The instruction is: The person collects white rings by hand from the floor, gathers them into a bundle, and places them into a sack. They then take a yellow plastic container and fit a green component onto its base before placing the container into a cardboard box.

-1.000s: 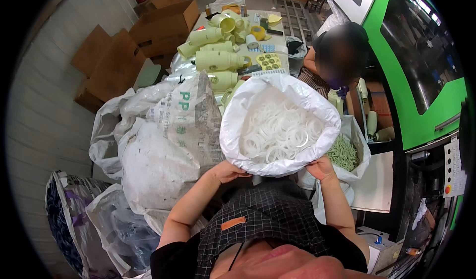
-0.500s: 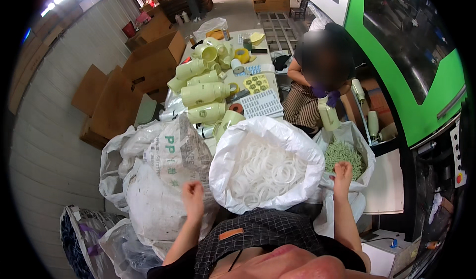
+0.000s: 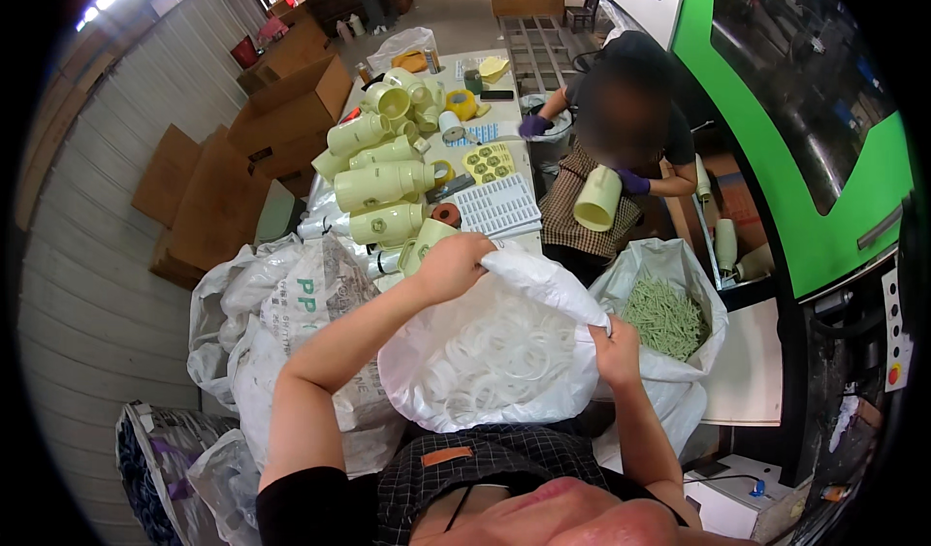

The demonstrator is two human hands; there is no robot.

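Observation:
A white woven sack (image 3: 543, 279) stands in front of me, its mouth wide and its far rim lifted. Inside lie many translucent white plastic rings (image 3: 504, 347). My left hand (image 3: 458, 267) grips the sack's rim at the far left, the arm reaching across the opening. On the right side my right hand (image 3: 616, 350) is closed on the same rim. The cloth between both hands is pulled up and folds a little inward over the rings.
A table (image 3: 499, 119) ahead bears pale yellow-green plastic bottle bodies (image 3: 383, 185), stickers and tape. To the right, another sack (image 3: 718, 304) holds green pieces (image 3: 664, 318). A co-worker with purple gloves sits beyond, holding a yellow-green bottle body (image 3: 596, 200). Filled sacks (image 3: 320, 299) crowd my left.
Both my hands have moved from beside the sack onto its rim and lifted the far edge. The co-worker has tipped the bottle body and stretched one gloved hand toward the table.

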